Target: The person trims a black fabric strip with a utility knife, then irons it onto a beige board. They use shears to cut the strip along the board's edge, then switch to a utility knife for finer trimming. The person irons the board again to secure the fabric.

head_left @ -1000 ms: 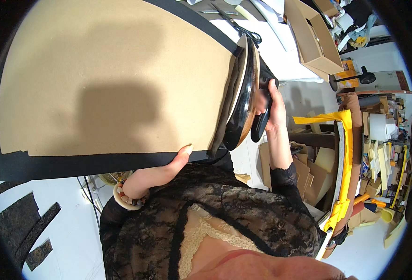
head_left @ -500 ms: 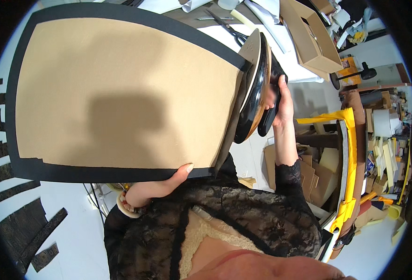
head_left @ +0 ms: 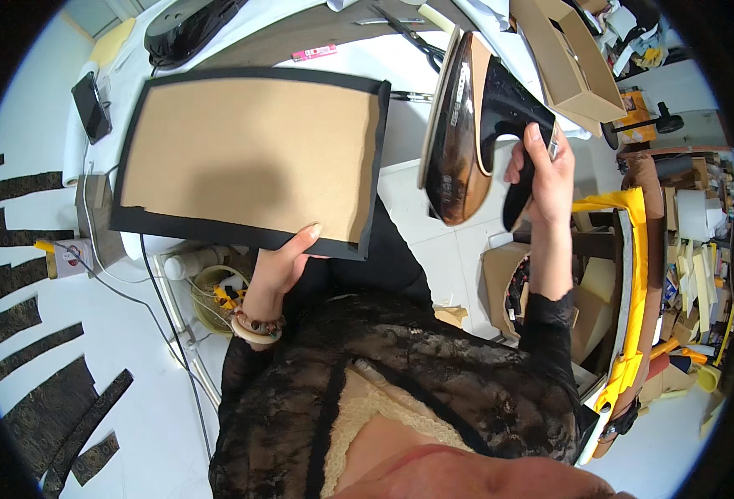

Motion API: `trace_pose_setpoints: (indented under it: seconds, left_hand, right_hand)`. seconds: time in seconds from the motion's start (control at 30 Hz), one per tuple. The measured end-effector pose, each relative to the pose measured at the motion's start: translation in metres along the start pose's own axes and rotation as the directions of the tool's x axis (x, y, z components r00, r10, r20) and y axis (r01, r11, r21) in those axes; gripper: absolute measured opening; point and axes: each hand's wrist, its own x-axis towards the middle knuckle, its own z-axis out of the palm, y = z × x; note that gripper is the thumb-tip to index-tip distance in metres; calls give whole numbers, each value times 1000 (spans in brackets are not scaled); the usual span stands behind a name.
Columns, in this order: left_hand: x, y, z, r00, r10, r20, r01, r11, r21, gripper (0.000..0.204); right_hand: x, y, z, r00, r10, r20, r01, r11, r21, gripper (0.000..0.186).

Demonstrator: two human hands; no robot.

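Note:
Pinched at its near edge by my left hand (head_left: 285, 259) is a tan board with a black border (head_left: 242, 150), its tan face up toward me. The thumb lies on top, and the other fingers are mostly hidden underneath. My right hand (head_left: 546, 170) wraps round the black handle of a clothes iron (head_left: 458, 133) with a glossy brown-and-black body. The iron is raised and tilted on its side, its soleplate turned toward the board. A gap separates the two.
Black-handled scissors (head_left: 413, 37) and a pink packet (head_left: 314, 53) lie on the table beyond the board. A cardboard box (head_left: 562, 58) stands at the far right. Dark patterned fabric pieces (head_left: 47, 403) are at the left, near a phone (head_left: 92, 108). A bin (head_left: 217, 295) sits below.
The board has moved lower and farther from my view, so it looks smaller. The iron has come away from the board's right edge and turned, showing its handle.

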Motion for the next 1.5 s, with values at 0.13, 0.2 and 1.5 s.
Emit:
trace_pose_setpoints:
  seconds: [0.13, 0.2, 1.5]
  left_hand:
    - [8, -10, -7, 995, -98, -12, 97, 993, -74, 60]
    - [12, -20, -9, 993, -113, -36, 109, 990, -92, 60]
    - [243, 23, 54, 787, 474, 395, -445, -7, 895, 21]
  right_hand:
    - [9, -5, -18, 1000, -8, 27, 13, 974, -227, 27]
    - [14, -7, -19, 999, 6, 46, 8, 954, -299, 29]
    - [137, -11, 35, 829, 217, 516, 292, 618, -730, 35]
